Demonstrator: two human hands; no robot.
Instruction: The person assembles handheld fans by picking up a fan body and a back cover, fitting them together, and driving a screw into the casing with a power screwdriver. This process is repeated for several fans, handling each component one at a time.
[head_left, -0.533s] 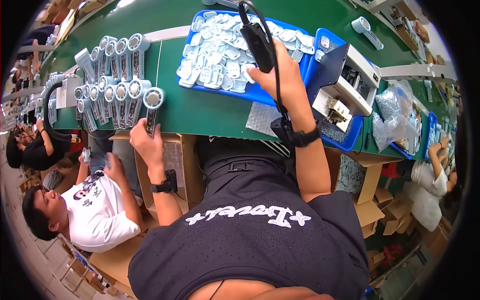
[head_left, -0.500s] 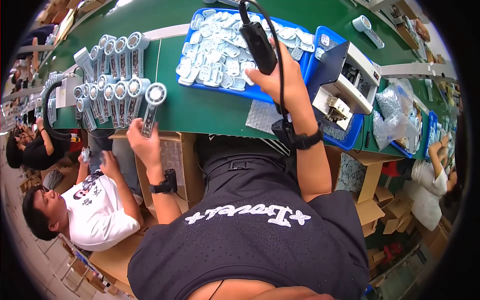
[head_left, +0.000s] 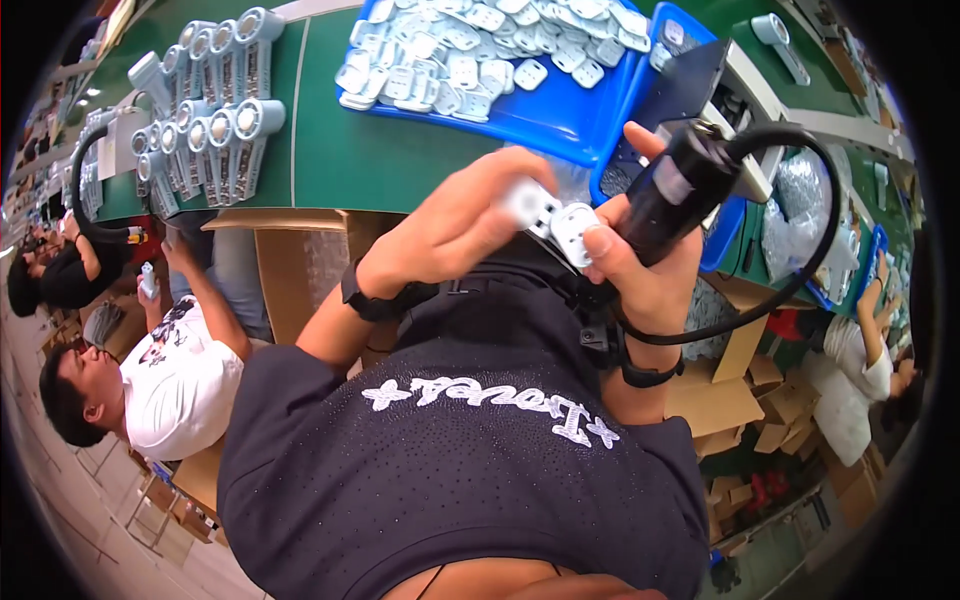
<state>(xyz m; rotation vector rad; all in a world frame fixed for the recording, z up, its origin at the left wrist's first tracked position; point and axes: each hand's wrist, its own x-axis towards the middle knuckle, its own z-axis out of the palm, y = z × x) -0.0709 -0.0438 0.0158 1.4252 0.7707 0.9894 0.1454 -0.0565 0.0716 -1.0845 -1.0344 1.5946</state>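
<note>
In front of my waist, my left hand (head_left: 455,215) is closed around a pale blue handheld fan (head_left: 527,205), whose round end is blurred by motion and whose handle is mostly hidden. My right hand (head_left: 655,285) grips a black corded electric screwdriver (head_left: 675,195); its tip cannot be seen. Between the thumb and fingers of that same hand is a small white plastic cover (head_left: 574,236) with holes, against or very close to the fan. Beyond both hands lies a blue tray (head_left: 560,125) heaped with loose white covers (head_left: 450,60).
Rows of pale blue handheld fans (head_left: 215,140) stand at the left of the green table (head_left: 335,150). A grey-white machine (head_left: 745,110) is at the right, near plastic bags (head_left: 795,225). A seated person (head_left: 185,380) works at my left. Open cardboard boxes (head_left: 715,405) are below the table.
My left hand has brought a fan from the left of the table to my front. My right hand has come back from the tray with the screwdriver and now holds a cover too.
</note>
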